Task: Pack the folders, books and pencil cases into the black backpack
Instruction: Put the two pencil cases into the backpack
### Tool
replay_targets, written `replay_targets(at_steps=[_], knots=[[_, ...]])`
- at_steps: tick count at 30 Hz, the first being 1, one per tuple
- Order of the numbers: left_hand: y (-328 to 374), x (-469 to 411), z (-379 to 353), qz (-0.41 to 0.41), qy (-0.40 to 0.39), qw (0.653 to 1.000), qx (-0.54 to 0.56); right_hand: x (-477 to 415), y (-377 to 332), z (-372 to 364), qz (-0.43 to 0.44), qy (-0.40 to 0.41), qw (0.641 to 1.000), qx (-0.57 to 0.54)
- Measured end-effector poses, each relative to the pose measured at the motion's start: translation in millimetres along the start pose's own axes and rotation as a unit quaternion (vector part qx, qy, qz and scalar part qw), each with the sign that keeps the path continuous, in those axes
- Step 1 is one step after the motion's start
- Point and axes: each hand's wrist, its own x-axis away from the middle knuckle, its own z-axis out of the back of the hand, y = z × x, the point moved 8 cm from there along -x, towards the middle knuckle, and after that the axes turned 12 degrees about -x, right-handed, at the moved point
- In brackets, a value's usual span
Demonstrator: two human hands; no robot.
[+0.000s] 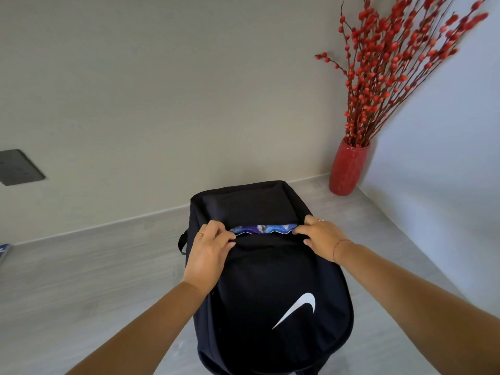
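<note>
A black backpack (270,280) lies on a pale grey wood-grain surface (94,266), its front panel up and its white curved logo (297,309) towards the person. Both hands sit on the pack at its top opening, one at each end of a narrow slit. The left hand (209,250) rests on the left side, its fingers curled and gripping the black fabric at the near edge of the slit. The right hand (320,238) is at the right end, its fingers bent and pinching the fabric there. Between the two hands the slit shows a strip of a blue-and-purple patterned item (263,229) inside the pack; what kind of item it is cannot be told. A thin ring (201,234) is on the left hand and a red thread (339,246) circles the right wrist. A black strap loop (183,242) sticks out just left of the left hand. In the far right corner, well apart from the pack, a red vase (346,169) holds red-budded branches (392,63). A grey plate (20,167) sits on the wall at far left.
</note>
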Motion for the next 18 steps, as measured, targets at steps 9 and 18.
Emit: replay_targets(at_steps=[9,18], knots=[[12,-8,-2,-0.085,-0.029,0.994,-0.063,3,-9,-16,-0.006,-0.083,0.994,-0.072],[-17,2,-27,-0.016,-0.140,0.990,0.013,-1,-22,2,-0.049,-0.081,0.986,-0.135]])
